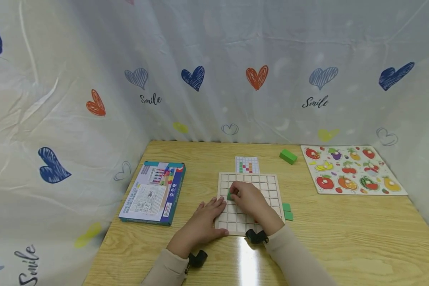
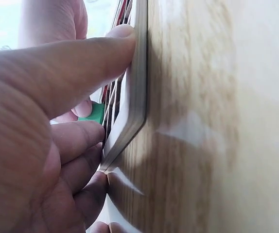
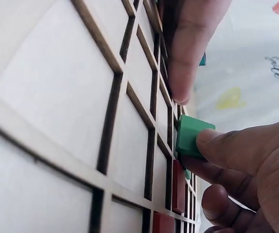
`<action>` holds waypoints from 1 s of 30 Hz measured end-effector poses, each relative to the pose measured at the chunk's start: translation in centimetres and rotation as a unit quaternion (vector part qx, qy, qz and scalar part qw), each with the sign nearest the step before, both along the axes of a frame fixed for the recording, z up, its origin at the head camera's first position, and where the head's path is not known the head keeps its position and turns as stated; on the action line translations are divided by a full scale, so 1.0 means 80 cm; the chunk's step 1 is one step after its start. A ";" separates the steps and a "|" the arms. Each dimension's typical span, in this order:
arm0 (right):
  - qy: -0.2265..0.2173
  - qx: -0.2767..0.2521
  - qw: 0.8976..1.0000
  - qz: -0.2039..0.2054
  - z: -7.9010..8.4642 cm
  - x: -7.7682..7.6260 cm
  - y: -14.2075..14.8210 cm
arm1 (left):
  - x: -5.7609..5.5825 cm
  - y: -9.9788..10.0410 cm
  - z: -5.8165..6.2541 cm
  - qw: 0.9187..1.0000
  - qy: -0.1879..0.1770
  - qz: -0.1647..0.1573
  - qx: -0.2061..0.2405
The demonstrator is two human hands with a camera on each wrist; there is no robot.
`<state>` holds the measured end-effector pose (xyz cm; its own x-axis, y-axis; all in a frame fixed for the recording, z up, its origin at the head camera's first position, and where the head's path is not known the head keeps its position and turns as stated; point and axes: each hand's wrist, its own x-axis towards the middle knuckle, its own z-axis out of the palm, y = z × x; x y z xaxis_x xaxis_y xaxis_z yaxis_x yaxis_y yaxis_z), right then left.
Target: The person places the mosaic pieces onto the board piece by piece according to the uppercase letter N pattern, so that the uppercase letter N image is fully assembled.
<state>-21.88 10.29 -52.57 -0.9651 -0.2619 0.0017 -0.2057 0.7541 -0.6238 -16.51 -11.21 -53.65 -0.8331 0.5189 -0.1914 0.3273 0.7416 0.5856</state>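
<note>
A wooden grid board (image 1: 232, 228) lies on the table in front of the person. The left hand (image 1: 205, 220) rests at its left edge with fingers spread; in the left wrist view its thumb (image 2: 95, 56) lies on the board's edge. Above the left part of the grid, the right hand (image 1: 250, 198) pinches a green square tile (image 3: 190, 133) between thumb and fingers. Close by the tile in the right wrist view, red tiles (image 3: 178, 187) sit in grid cells. A small pattern card (image 1: 247, 165) with coloured squares lies just behind the board.
Two green tiles (image 1: 288, 215) lie at the board's right edge. Farther back is a green block (image 1: 288, 156), with a fruit puzzle board (image 1: 354, 190) to its right. A blue toy box (image 1: 176, 194) lies at the left. A patterned curtain (image 1: 221, 107) hangs behind the table.
</note>
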 end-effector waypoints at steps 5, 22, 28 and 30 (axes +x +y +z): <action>-0.006 0.010 1.000 0.001 0.003 0.002 0.001 | 0.001 0.000 0.001 1.000 -0.002 0.003 0.005; 0.061 0.028 0.998 0.018 -0.001 0.011 0.002 | 0.012 0.005 -0.002 0.997 0.039 0.056 -0.032; 0.077 0.049 0.996 0.012 -0.006 0.016 -0.002 | 0.017 0.004 0.000 0.996 0.053 0.059 -0.033; 0.080 0.046 0.996 0.012 -0.006 0.018 -0.003 | 0.018 0.003 -0.001 0.996 0.055 0.056 -0.032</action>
<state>-20.47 10.03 -53.05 -0.9482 -0.2901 0.1292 -0.3144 0.8005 -0.5102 -15.07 -11.00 -53.73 -0.9027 0.4114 -0.1259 0.3001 0.8118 0.5010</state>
